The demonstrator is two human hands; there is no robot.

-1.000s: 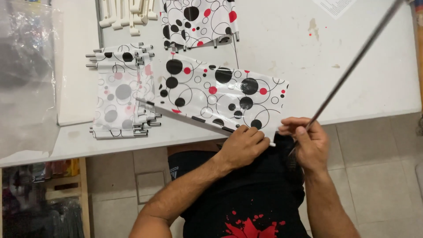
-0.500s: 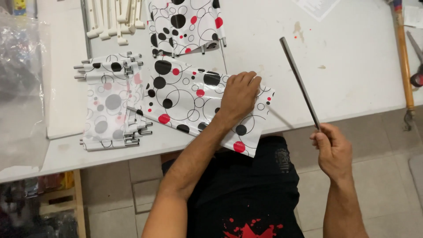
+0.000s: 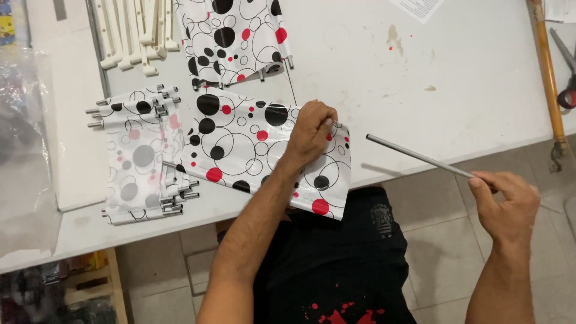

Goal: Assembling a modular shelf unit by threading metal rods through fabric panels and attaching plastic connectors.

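- Left hand (image 3: 313, 133), as I see it from the head camera, lies curled with its fingers together, pinching the upper right edge of a white sheet printed with black and red dots and thin circles (image 3: 252, 150); that sheet lies flat at the near edge of the table, its lower right corner hanging over the edge toward the dark clothing.
- Right hand (image 3: 504, 207) is out past the table's edge, above the tiled floor, fingers closed round the near end of a thin grey metal rod (image 3: 420, 157); the rod slants up and to the left, its free tip over the table and just short of the sheet's right edge, not touching it.
- White table (image 3: 456, 84) fills the upper part of the view, its top marked by small stains.
- Beside the held sheet, on its left and touching it, I note a stack of dotted sheets (image 3: 135, 162) with short metal tube ends sticking out along their sides.
- Another dotted sheet (image 3: 234, 42), also with rod ends showing, lies farther back, just above the held one.
- Cream plastic pieces (image 3: 135, 33) lie in a row at the far left of the table.
- Long wooden handle (image 3: 546, 72) runs down the table's right side, with scissors (image 3: 567, 60) at the frame's edge beside it.
- Clear plastic wrapping (image 3: 24, 138) is heaped at the table's far left.
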